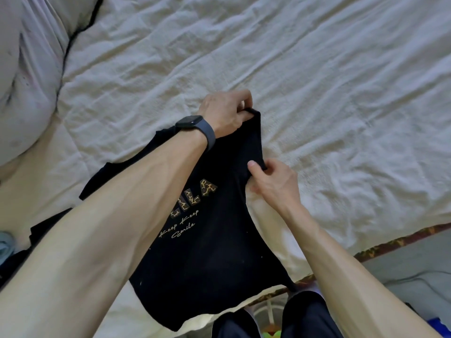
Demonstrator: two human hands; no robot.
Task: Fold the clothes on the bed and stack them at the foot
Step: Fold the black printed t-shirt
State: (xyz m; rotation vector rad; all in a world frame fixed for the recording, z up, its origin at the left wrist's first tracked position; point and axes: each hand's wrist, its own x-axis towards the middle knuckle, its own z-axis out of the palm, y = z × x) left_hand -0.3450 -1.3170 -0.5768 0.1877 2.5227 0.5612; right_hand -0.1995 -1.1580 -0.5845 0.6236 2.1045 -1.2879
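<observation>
A black T-shirt point(210, 252) with gold lettering lies print-up on the cream bedspread point(317, 69), its hem hanging over the bed's near edge. My left hand point(227, 113), with a dark watch on its wrist, pinches the far tip of the shirt's right sleeve. My right hand point(273, 179) pinches the same sleeve lower down, near the shoulder seam. The sleeve is stretched between both hands. My left forearm crosses over the shirt and hides part of the print.
Pale pillows point(29, 69) lie at the far left. More dark clothing point(41, 230) and a light blue item point(6, 242) sit at the left edge. The bed's patterned edge point(402, 237) runs along the right, with floor beyond it.
</observation>
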